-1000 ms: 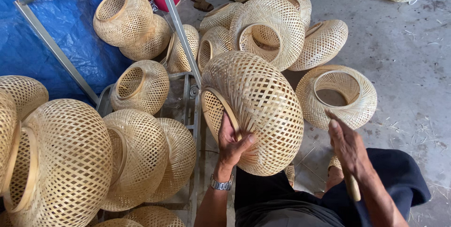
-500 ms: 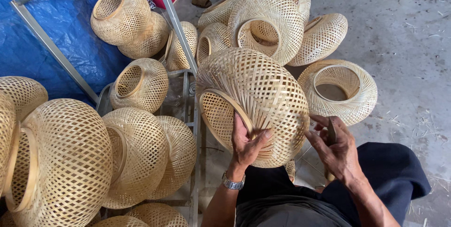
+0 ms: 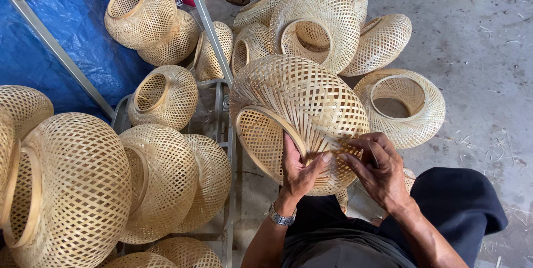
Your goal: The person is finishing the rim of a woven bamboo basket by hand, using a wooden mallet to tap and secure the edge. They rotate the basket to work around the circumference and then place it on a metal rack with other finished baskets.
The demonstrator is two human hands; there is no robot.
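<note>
A round woven bamboo lampshade (image 3: 297,101) rests above my lap, its open ring facing lower left. My left hand (image 3: 297,168) grips its rim from below, thumb pressed on the weave. My right hand (image 3: 377,171) touches the shade's lower right side, fingertips pinching loose bamboo strips beside the left thumb. A wristwatch (image 3: 281,216) sits on my left wrist. My dark trousers (image 3: 455,212) show beneath.
Several similar woven shades lie around: a big one at lower left (image 3: 72,190), one at right (image 3: 402,107), others behind (image 3: 319,24). A metal frame (image 3: 208,24) runs over a blue tarp (image 3: 50,35). Concrete floor (image 3: 488,51) spreads to the right.
My right hand has moved in from the side onto the shade's lower edge. The shade has been turned and lowered, its ring now facing lower left.
</note>
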